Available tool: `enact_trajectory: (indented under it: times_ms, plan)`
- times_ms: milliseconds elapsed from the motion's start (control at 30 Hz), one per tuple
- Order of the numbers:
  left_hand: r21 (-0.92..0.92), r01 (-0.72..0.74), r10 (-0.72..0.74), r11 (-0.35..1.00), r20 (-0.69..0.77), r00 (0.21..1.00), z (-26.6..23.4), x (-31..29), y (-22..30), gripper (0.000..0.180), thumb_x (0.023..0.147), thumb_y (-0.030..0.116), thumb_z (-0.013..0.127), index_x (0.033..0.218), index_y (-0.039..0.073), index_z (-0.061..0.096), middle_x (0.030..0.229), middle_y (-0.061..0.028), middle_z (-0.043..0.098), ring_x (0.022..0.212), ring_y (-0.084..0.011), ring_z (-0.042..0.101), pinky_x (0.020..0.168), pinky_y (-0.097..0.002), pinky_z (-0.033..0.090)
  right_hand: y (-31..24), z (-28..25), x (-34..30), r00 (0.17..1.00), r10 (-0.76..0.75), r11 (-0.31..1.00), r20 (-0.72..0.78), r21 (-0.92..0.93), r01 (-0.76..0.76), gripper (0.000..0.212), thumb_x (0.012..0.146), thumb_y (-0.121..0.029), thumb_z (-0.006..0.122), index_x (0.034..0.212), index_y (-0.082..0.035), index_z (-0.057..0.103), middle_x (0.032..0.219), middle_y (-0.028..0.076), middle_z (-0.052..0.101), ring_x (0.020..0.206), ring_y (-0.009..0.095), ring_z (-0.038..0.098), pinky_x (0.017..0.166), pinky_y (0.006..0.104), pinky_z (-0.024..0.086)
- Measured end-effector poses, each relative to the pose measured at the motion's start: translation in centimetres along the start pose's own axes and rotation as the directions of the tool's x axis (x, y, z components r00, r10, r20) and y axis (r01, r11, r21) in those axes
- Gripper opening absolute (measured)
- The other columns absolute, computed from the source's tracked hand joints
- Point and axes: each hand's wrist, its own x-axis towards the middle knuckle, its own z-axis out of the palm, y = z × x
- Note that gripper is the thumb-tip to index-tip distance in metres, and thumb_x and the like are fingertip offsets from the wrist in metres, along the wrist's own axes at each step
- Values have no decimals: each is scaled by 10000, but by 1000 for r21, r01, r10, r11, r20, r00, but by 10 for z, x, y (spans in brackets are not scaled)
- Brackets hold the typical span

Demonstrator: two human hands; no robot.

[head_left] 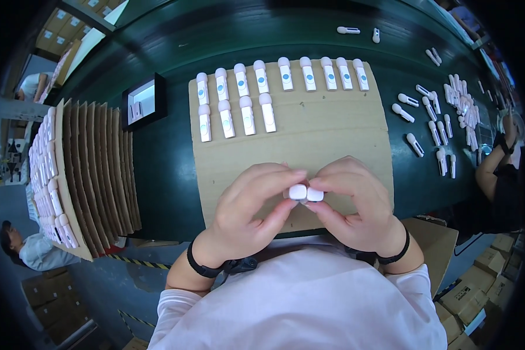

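Near the front of a cardboard sheet (pixel 332 128), my left hand (pixel 251 201) pinches a small white device (pixel 298 192) between thumb and fingers. My right hand (pixel 356 195) grips a second white device (pixel 315 195) the same way. The two are held side by side with their flat white ends toward me; the rest of each is hidden by my fingers. Farther back on the sheet, two rows of slim white devices with rounded pale-pink heads lie face up, among them one white device (pixel 241 80) with a blue dot.
Loose white devices (pixel 415 144) and a denser pile (pixel 465 108) lie on the dark green table (pixel 163 181) at right. A black-framed box (pixel 159 105) and upright cardboard sheets (pixel 99 169) stand left. A co-worker's arm (pixel 493 163) reaches in at right; another person (pixel 29 248) is at left.
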Motion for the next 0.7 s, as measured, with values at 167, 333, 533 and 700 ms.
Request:
enact_trajectory:
  times_ms: [167, 333, 533, 700]
  plan:
    - [157, -38, 24, 987, 88, 996, -7, 16, 2, 321, 732, -71, 703, 1046, -19, 658, 918, -151, 675, 809, -290, 660, 785, -347, 527, 4, -21, 11, 995, 72, 997, 62, -21, -71, 300, 744, 35, 717, 1025, -5, 621, 898, 127, 650, 748, 284, 637, 659, 348, 511]
    - [297, -98, 60, 950, 136, 989, -12, 43, -12, 223, 768, 4, 703, 986, 28, 664, 865, -116, 671, 772, -278, 648, 660, -356, 522, 26, -41, 25, 967, 147, 981, 209, -152, -117, 275, 774, 65, 685, 1028, -8, 610, 919, 106, 659, 767, 197, 633, 671, 278, 506]
    - [381, -142, 108, 914, 111, 988, -9, 58, -24, 210, 774, 30, 708, 978, 27, 655, 872, -109, 674, 773, -282, 644, 660, -365, 520, 36, -43, 34, 942, 245, 959, 229, -202, -201, 253, 788, 51, 684, 1021, -18, 613, 925, 94, 650, 763, 178, 627, 687, 267, 503]
    - [366, -155, 123, 918, 111, 986, -8, 61, -31, 206, 772, 33, 712, 967, 30, 644, 884, -107, 672, 789, -289, 645, 671, -376, 520, 39, -48, 37, 949, 232, 966, 213, -166, -199, 246, 787, 44, 697, 1010, -23, 619, 946, 93, 648, 768, 178, 625, 691, 265, 501]
